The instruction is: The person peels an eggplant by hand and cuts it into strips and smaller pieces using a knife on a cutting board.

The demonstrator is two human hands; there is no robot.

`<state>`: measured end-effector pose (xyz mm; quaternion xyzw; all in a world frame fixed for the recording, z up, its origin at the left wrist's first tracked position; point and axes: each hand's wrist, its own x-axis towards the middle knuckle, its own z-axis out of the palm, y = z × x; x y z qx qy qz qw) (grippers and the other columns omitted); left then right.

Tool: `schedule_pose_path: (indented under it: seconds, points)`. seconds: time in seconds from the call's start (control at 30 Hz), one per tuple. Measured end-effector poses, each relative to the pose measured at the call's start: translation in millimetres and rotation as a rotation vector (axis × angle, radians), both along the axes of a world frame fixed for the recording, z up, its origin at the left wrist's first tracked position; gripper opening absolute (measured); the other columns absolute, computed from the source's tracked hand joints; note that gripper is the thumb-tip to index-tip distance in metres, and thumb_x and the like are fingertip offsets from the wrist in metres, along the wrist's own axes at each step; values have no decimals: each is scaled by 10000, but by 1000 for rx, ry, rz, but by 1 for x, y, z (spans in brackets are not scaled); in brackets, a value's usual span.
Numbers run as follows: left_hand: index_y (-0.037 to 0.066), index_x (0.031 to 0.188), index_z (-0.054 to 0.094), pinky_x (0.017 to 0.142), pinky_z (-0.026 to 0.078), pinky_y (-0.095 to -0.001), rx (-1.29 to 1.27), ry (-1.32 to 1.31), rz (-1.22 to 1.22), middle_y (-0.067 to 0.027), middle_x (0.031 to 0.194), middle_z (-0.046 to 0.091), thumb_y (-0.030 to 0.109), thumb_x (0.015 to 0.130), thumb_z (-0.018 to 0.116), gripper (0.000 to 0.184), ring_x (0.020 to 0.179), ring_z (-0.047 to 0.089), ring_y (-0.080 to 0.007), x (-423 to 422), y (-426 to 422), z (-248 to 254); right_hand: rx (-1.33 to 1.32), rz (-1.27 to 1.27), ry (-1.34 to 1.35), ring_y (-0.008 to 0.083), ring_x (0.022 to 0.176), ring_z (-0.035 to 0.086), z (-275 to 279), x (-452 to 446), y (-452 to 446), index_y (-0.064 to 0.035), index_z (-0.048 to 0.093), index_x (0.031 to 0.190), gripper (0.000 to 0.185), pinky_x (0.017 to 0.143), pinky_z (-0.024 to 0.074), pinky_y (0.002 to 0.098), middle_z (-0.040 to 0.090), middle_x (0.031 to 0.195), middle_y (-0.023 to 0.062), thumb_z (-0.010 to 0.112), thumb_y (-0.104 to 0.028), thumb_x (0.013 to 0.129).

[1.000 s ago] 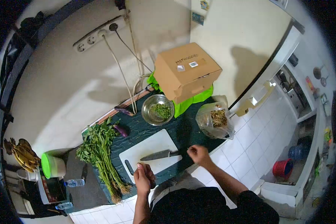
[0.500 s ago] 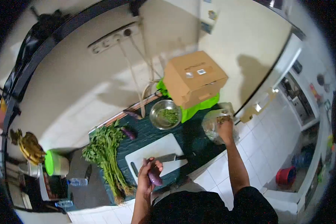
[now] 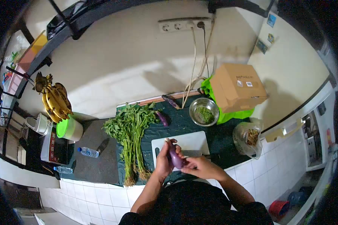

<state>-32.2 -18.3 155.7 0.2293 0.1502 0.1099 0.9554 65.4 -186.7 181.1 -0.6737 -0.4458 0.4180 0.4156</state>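
Note:
A purple eggplant [image 3: 176,159] is gripped in my left hand [image 3: 163,165], held above the white cutting board [image 3: 196,139]. The fingers of my right hand [image 3: 204,168] close on the eggplant's lower end. A knife [image 3: 193,153] lies on the board, partly hidden behind my hands. Beyond the board, another eggplant [image 3: 162,118] rests beside a bunch of leafy greens with roots [image 3: 133,131], and a further eggplant [image 3: 171,101] lies near the wall. Chopped green pieces sit in a steel bowl [image 3: 193,111].
At the counter's right edge stands a plastic bag [image 3: 241,145] with scraps inside. A cardboard box [image 3: 238,88] rests on a green bag [image 3: 229,117] at the back right. Bottles [image 3: 88,152], a lidded tub [image 3: 76,129] and hanging bananas [image 3: 55,101] are on the left.
My right hand has left the plastic bag and come to the eggplant in my left hand. The view has turned, showing more of the counter's left side.

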Motion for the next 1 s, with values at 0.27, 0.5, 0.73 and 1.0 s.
schedule_pose_path:
  seconds: [0.27, 0.5, 0.73, 1.0]
  points:
    - [35, 1446, 331, 1036, 440, -413, 411, -168, -194, -164, 1348, 543, 169, 939, 656, 616, 1217, 548, -262, -19, 23, 23, 71, -68, 280, 116, 685, 561, -12, -11, 25, -16, 589, 946, 283, 619, 474, 311, 604, 789, 27, 609, -296, 985]
    - [22, 1260, 548, 1006, 479, -396, 610, 8, -60, -112, 1175, 665, 127, 898, 706, 409, 1088, 636, -226, -14, 44, 5, 46, -24, 614, 84, 667, 534, -28, 9, 43, -43, 591, 899, 245, 591, 443, 249, 568, 756, -6, 574, -262, 1009]
    - [36, 1204, 575, 601, 415, -259, 421, 179, 61, 3, 846, 580, 273, 976, 620, 332, 696, 518, -88, 0, 52, -8, -489, 27, -390, 267, 928, 646, -169, 72, -16, -29, 619, 1148, 431, 818, 506, 404, 659, 990, 127, 677, -383, 908]
    - [101, 1225, 499, 532, 440, -270, 155, 71, -155, -66, 874, 583, 393, 1040, 455, 348, 631, 535, -153, -4, 59, -11, -447, -10, -1123, 366, 1153, 513, -249, 55, -71, -44, 552, 1251, 522, 955, 443, 529, 538, 1213, 171, 678, -334, 835]
